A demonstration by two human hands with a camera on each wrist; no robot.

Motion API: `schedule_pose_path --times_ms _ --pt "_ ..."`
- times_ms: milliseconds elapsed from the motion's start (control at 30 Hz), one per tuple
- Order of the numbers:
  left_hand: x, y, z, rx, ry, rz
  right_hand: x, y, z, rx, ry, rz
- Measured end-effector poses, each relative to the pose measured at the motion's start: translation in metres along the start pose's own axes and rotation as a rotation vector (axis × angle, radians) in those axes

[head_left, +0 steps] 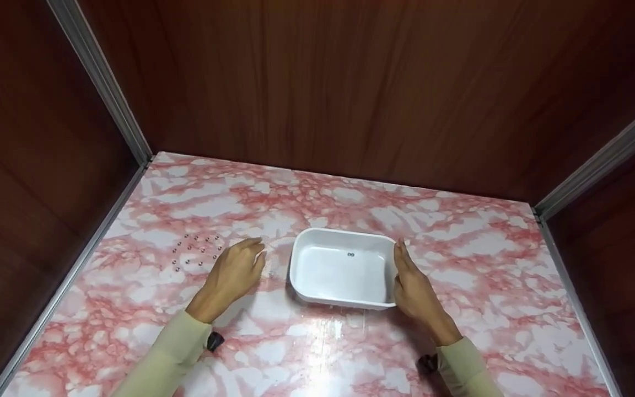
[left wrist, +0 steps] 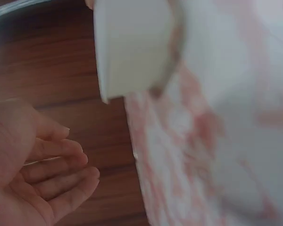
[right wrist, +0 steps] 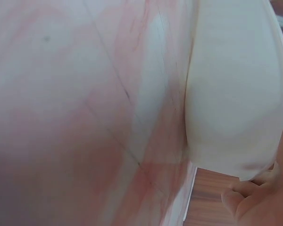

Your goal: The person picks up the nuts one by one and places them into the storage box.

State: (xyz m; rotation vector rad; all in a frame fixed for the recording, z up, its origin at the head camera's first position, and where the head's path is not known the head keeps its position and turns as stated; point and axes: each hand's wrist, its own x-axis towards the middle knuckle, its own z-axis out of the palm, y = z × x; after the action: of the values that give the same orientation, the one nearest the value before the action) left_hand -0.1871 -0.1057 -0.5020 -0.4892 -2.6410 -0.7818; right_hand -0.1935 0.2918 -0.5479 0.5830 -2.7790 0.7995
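Observation:
A white rectangular tub (head_left: 345, 300) with rounded corners stands on the table. Inside it, by the back wall, are two small dark pieces (head_left: 350, 255). My right hand (head_left: 418, 292) rests against the tub's right end, its fingers extended along the outside. To the tub's left, my left hand (head_left: 238, 268) hovers with loosely bent fingers and a visible gap to the tub. Nothing shows in its palm in the left wrist view, where the tub (left wrist: 132, 52) appears above the hand (left wrist: 47, 174). The right wrist view shows the tub's outer wall (right wrist: 236, 94) beside partly hidden fingers (right wrist: 240, 195).
Several tiny shiny metallic pieces (head_left: 189, 248) lie scattered on the table left of my left hand; their kind is too small to tell. The red-and-white marbled tabletop (head_left: 488, 320) is bounded by dark wood panels (head_left: 323, 94) at the back and sides.

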Motion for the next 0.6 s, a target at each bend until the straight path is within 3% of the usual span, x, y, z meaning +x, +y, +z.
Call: schedule_pose_path --times_ms 133,400,600 --pt "-0.015 -0.020 0.004 0.040 -0.026 0.033 0.000 0.000 0.000 0.003 -0.003 0.008" --pt "-0.040 -0.057 0.006 0.273 -0.021 0.117 0.000 0.000 0.001 -0.004 0.008 -0.008" --pt "-0.053 -0.074 0.007 0.289 -0.044 0.097 0.001 0.000 0.000 0.005 -0.008 -0.011"
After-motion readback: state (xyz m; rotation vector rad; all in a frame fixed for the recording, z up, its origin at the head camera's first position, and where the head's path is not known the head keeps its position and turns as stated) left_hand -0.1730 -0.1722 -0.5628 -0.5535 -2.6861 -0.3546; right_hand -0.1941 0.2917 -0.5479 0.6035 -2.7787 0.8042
